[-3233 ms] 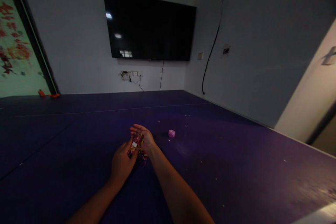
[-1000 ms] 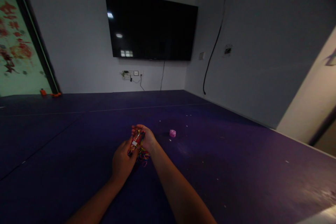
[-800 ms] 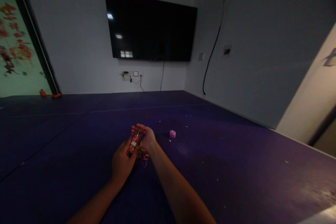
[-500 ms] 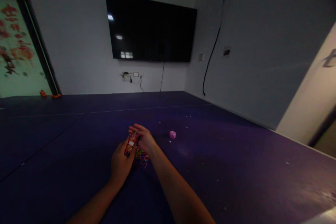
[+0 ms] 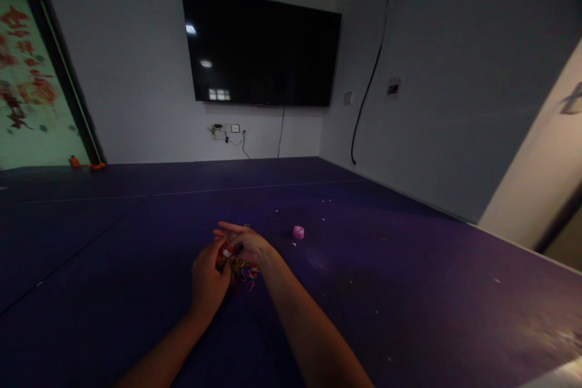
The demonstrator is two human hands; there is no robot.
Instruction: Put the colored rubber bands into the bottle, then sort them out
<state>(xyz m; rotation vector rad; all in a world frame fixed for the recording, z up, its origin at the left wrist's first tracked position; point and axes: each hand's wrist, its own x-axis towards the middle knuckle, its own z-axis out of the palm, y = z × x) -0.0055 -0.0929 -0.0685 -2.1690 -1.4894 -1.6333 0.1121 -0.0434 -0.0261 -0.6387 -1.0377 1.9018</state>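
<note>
Both my hands meet over a dark purple surface (image 5: 364, 291). My left hand (image 5: 207, 279) grips a small reddish packet (image 5: 224, 251) with a white label. My right hand (image 5: 245, 244) has its fingers stretched left over the packet and pinches at it. A tangle of thin coloured bands (image 5: 243, 271) in red, yellow and blue lies under and between the hands. The room is dim and fine detail is lost.
A small pink object (image 5: 298, 231) sits on the surface to the right of my hands. A black screen (image 5: 261, 48) hangs on the far wall above a socket with cables (image 5: 225, 129). Orange bits (image 5: 84, 163) lie far left by a painted door panel.
The hands have dropped slightly and shifted left. My right fingers, earlier raised and curled over the packet, now lie flatter and point left. More coloured bands show below the hands.
</note>
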